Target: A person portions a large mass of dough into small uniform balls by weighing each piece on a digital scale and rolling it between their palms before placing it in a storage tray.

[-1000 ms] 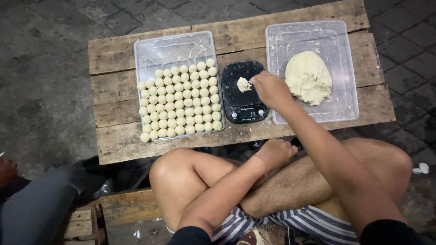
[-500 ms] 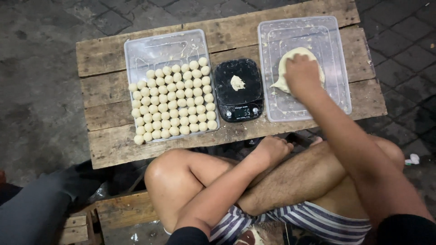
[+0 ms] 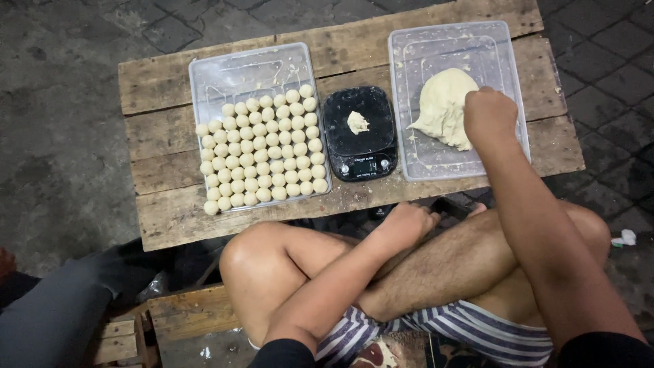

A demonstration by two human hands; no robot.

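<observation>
My right hand (image 3: pixel 489 116) grips the edge of a large pale dough lump (image 3: pixel 444 108) lying in a clear plastic tray (image 3: pixel 436 48) on the right of a low wooden table (image 3: pixel 157 88). A small piece of dough (image 3: pixel 357 123) rests on a black digital scale (image 3: pixel 360 133) at the table's middle. To the left, a second clear tray (image 3: pixel 238 71) holds several rows of small dough balls (image 3: pixel 262 153). My left hand (image 3: pixel 407 221) is loosely closed and rests on my crossed legs at the table's near edge, holding nothing visible.
My bare knees (image 3: pixel 252 255) sit right against the table's front edge. A wooden stool or crate (image 3: pixel 184 313) stands at the lower left beside dark cloth (image 3: pixel 54 313). Paved ground (image 3: pixel 61 136) surrounds the table.
My right hand left the scale, where the small dough piece stays, and moved right onto the big dough lump. The left hand has not moved.
</observation>
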